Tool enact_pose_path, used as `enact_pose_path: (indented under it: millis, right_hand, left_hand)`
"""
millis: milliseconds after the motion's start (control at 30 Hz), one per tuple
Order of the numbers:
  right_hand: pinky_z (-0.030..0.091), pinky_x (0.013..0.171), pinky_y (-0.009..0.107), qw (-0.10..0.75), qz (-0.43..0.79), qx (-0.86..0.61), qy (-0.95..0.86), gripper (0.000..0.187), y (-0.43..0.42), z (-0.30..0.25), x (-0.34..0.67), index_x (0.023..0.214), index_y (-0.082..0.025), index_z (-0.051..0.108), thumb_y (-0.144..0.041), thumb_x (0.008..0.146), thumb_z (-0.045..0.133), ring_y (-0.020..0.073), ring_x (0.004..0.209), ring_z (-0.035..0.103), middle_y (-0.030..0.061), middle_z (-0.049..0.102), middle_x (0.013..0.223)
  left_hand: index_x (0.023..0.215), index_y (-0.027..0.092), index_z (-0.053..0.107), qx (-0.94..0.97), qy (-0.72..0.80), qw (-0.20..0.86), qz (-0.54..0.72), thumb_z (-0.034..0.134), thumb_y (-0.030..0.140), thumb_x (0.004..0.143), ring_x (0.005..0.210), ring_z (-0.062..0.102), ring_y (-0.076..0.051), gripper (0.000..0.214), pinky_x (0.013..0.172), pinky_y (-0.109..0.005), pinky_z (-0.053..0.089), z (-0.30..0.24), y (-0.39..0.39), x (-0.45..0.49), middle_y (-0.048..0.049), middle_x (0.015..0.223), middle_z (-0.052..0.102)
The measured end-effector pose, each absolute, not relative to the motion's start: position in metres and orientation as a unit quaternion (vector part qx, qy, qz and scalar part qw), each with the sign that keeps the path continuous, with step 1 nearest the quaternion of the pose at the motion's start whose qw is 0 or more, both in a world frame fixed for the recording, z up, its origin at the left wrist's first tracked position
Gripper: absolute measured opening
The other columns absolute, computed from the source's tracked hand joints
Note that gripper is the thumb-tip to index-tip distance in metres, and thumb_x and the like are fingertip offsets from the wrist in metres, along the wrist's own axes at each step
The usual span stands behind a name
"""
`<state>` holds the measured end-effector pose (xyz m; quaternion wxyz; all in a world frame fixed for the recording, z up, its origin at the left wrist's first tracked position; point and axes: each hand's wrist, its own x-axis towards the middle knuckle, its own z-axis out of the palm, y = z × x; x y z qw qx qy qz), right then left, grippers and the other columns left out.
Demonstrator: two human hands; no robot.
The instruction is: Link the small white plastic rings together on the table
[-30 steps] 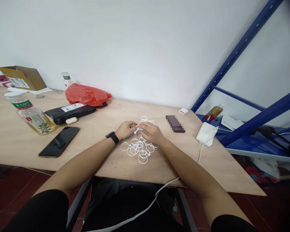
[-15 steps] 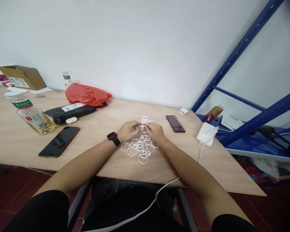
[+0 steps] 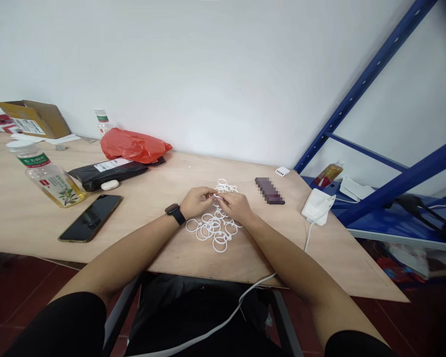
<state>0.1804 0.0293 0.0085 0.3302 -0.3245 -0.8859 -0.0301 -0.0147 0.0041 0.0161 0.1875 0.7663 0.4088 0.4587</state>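
Note:
Fingertips of my left hand (image 3: 197, 202) and my right hand (image 3: 238, 206) meet above the table, pinching a small white plastic ring (image 3: 216, 196) between them. Most of that ring is hidden by the fingers. Just in front of my hands, toward me, lies a loose pile of white plastic rings (image 3: 213, 229), several overlapping, with small knobs on them. Beyond my fingertips is a second, smaller cluster of white rings (image 3: 226, 187). A dark watch (image 3: 175, 213) is on my left wrist.
On the left stand a drink bottle (image 3: 52, 176), a phone (image 3: 91, 218), a black parcel (image 3: 109, 171) and a red plastic bag (image 3: 134, 145). To the right are a dark blurred-out object (image 3: 269, 190), a white adapter (image 3: 317, 207) with a cable, and a blue rack (image 3: 371, 82).
My right hand has shifted slightly left, and its fingertips are now closer to those of my left hand. The ring piles look the same.

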Motion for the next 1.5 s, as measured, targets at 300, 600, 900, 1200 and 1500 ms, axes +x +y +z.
enact_pose_path:
  millis: [300, 600, 900, 1200, 1500]
  right_hand:
    - [0.043, 0.073, 0.026, 0.304, -0.021, -0.305, -0.902, 0.025, 0.026, 0.014, 0.18, 0.098, -0.022, 0.071, -0.031, 0.097, 0.047, 0.0161, 0.079, 0.066, 0.0046, 0.074, 0.085]
    - [0.04, 0.069, 0.026, 0.286, -0.025, -0.259, -0.922, 0.027, 0.026, 0.011, 0.178, 0.089, -0.019, 0.067, -0.03, 0.098, 0.045, 0.0162, 0.072, 0.061, 0.0053, 0.069, 0.076]
    - [0.037, 0.066, 0.026, 0.281, -0.022, -0.264, -0.922, 0.026, 0.027, 0.013, 0.177, 0.079, -0.019, 0.063, -0.03, 0.097, 0.047, 0.0148, 0.068, 0.058, 0.0038, 0.067, 0.072]
    - [0.043, 0.075, 0.025, 0.33, 0.016, -0.317, -0.889, 0.021, 0.033, 0.007, 0.182, 0.1, -0.023, 0.07, -0.031, 0.095, 0.052, 0.0163, 0.082, 0.066, 0.0032, 0.075, 0.09]
    - [0.048, 0.071, 0.029, 0.375, 0.046, -0.487, -0.787, 0.022, 0.051, 0.004, 0.192, 0.105, -0.023, 0.072, -0.03, 0.087, 0.061, 0.0191, 0.076, 0.067, 0.0023, 0.074, 0.083]
  left_hand:
    - [0.089, 0.015, 0.072, 0.763, 0.413, 0.195, 0.456, 0.058, 0.02, 0.078, 0.072, 0.063, -0.013, 0.019, 0.07, -0.024, 0.05, 0.016, 0.004, -0.015, -0.0029, 0.082, 0.072]
    - [0.076, 0.015, 0.061, 0.775, 0.412, 0.207, 0.432, 0.052, 0.014, 0.073, 0.059, 0.049, -0.01, 0.01, 0.057, -0.021, 0.039, 0.019, 0.001, -0.013, 0.0028, 0.064, 0.058]
    - [0.075, 0.017, 0.059, 0.806, 0.377, 0.189, 0.416, 0.042, 0.007, 0.072, 0.074, 0.056, -0.014, 0.02, 0.074, -0.027, 0.045, 0.018, 0.002, -0.012, -0.0004, 0.073, 0.062]
    - [0.099, 0.016, 0.063, 0.805, 0.374, 0.136, 0.441, 0.047, 0.008, 0.077, 0.086, 0.06, -0.017, 0.028, 0.084, -0.034, 0.049, 0.013, 0.004, -0.013, -0.0054, 0.094, 0.066]
    - [0.099, 0.017, 0.066, 0.838, 0.358, 0.14, 0.387, 0.055, 0.015, 0.08, 0.097, 0.061, -0.019, 0.022, 0.094, -0.037, 0.047, 0.013, 0.009, -0.02, -0.0067, 0.099, 0.066]
